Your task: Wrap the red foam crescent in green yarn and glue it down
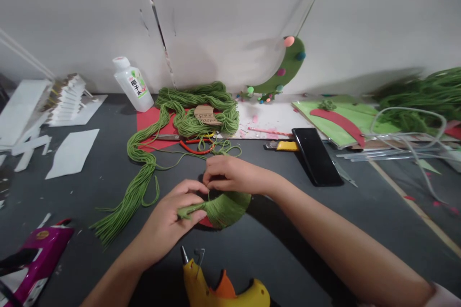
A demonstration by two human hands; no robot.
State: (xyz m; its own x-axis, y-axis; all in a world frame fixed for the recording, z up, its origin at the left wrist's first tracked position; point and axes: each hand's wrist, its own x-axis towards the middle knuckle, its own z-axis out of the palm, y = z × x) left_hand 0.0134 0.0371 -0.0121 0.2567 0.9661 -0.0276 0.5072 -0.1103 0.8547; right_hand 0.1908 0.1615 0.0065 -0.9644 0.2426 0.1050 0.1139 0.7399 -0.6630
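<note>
My left hand is closed on one end of a curved red card piece wound with green yarn. Its thumb and fingers press the wound end from both sides. Just above, the fingers of my right hand pinch a thin strand of green yarn that runs down to the piece. The piece's inner edge is partly hidden by my hands. Closest to my body lies a yellow hot glue gun, its metal nozzle pointing away from me. Beyond my hands are red-handled scissors and a loose green yarn skein.
A white bottle stands at the back left, near paper scraps. A decorated green crescent hangs by the wall. To the right lie a yellow cutter, a black phone and a red curved strip. A magenta tool sits front left.
</note>
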